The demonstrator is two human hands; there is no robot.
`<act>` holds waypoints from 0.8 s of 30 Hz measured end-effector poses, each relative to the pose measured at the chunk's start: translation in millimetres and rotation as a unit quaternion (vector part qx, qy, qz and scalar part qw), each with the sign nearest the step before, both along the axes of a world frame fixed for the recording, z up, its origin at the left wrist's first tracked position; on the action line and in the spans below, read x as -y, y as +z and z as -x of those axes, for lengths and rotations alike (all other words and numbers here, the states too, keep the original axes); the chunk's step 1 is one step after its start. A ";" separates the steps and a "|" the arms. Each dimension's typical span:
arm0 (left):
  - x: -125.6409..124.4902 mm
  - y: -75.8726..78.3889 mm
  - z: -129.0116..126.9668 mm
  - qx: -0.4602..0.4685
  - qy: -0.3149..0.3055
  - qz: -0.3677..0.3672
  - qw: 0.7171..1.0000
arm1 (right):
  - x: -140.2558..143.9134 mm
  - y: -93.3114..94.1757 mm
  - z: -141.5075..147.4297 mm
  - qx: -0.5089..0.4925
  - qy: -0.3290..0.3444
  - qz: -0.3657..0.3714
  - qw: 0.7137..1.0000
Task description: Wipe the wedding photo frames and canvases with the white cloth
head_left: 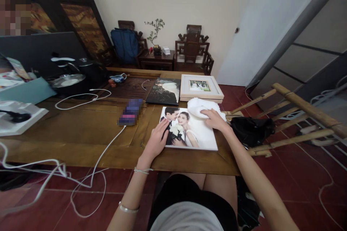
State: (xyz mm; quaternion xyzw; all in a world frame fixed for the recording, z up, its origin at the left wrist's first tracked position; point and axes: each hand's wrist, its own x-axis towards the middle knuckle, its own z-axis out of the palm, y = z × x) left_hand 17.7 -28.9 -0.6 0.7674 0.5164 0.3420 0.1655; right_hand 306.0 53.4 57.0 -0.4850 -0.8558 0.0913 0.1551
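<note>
At the far left of the frame a white box [18,119] sits on the wooden table [81,130], and white cables [81,97] trail over the table and down past its front edge. Behind them, in the upper left, stand a dark pot [89,68] and a round lid [66,79]. Near the middle lies a phone [130,112], plugged into one cable.

Just right of centre, the left hand [157,139] lies flat and open on the left edge of a photo print [189,130] — fingers spread, pressing down rather than gripping. The print lies flat at the table's front edge, in the lower middle of the frame. The right hand [215,119] is closed over a white cloth [202,108], holding it against the print's upper right corner.

Behind the print, toward the middle of the frame, lie a dark photo album [164,91] and, just beside it to the right, a white picture frame [202,87]. At the right edge, off the table, a black bag [252,130] rests on a bamboo rack [303,115].
</note>
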 end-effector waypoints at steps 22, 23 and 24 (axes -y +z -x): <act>0.8 1.7 -2.1 0.001 0.011 -0.004 1.000 | 163.1 5.4 6.0 0.035 0.110 0.014 0.993; 0.7 1.7 -1.9 0.001 0.011 -0.003 1.000 | 156.3 5.4 6.0 0.030 0.110 0.013 0.993; 0.5 1.6 -1.7 0.001 0.010 -0.001 1.000 | 147.8 5.4 5.9 0.026 0.109 0.013 0.994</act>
